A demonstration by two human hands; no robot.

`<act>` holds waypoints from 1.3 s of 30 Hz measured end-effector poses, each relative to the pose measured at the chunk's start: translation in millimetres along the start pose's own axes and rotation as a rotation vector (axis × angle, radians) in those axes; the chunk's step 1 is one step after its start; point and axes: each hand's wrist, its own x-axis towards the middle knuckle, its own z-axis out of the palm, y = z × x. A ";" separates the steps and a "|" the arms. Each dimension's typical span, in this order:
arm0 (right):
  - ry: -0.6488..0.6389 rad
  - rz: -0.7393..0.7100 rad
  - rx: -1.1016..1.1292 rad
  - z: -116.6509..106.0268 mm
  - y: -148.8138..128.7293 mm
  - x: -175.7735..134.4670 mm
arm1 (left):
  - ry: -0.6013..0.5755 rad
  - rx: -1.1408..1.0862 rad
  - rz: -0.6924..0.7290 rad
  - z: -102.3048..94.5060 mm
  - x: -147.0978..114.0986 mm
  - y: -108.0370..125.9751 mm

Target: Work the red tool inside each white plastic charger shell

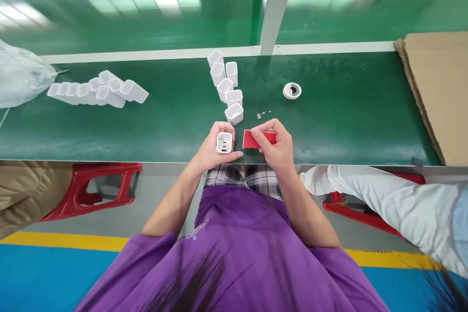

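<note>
Seemingly mid-work, the left hand (210, 147) grips one white casing (224, 143) while the right hand (278, 148) pinches a red card (249, 140) apart from it.

Premises: a factory workshop, apparently a small-parts assembly line. A long green-topped bench (175, 126) runs the full width of the view, backed by green panels (127, 19) and a pale frame with an upright post (278, 5). Red plastic stools (78, 183) are noted on either side, a co-worker's brown-trousered leg (32, 195) at one and a white-trousered leg (380, 200) at the other — seating consistent with shared line work. White plastic housings (111, 97) of one pattern sit in batches on the bench. Floor marked industrially — grey strip (161, 190), yellow line (66, 241), blue area (44, 273).
</note>
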 end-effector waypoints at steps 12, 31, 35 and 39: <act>-0.158 -0.202 -0.212 8.3 -10.9 3.2 | -0.119 0.137 -0.114 -4.0 -2.8 1.5; -0.192 -0.263 -0.277 8.0 -7.5 8.3 | -0.128 0.031 -0.052 -3.5 -1.9 2.5; -0.054 -0.229 -0.252 8.7 -8.7 11.5 | -0.163 -0.041 -0.095 -5.0 -3.3 0.6; -0.206 -0.252 -0.247 10.9 -11.6 13.5 | -0.160 -0.013 -0.112 -7.7 -5.4 -0.5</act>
